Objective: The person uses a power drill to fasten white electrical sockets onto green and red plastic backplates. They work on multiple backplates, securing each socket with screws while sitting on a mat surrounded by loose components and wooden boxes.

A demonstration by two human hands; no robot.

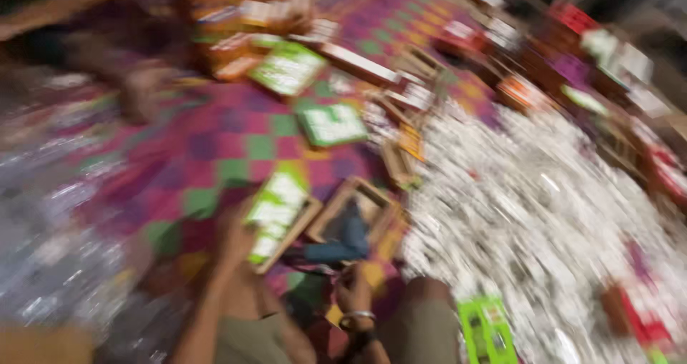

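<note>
The left hand was closed on the near edge of a green and white flat packet, which rested in a shallow wooden tray on the floor mat. The right hand, with a metal bangle at its wrist, sat just below a second wooden tray that held a dark blue object; motion blur hid whether its fingers were clenched on that object or only lay against it, so I cannot tell. The two trays lay side by side, touching or nearly so, directly in front of the person's knees.

Further out, the checked pink, purple and green mat carried more green and white packets and several empty wooden trays. To the right spread a large heap of small silvery pieces, with a bright green pack near the right knee and red boxes at the heap's edge.

The risk, as I judged it, lay in the crowding: the packet was held by one edge only and could slip out of its tray, and the heap lay so close that a careless sweep of the right arm could push loose pieces into the open trays.
</note>
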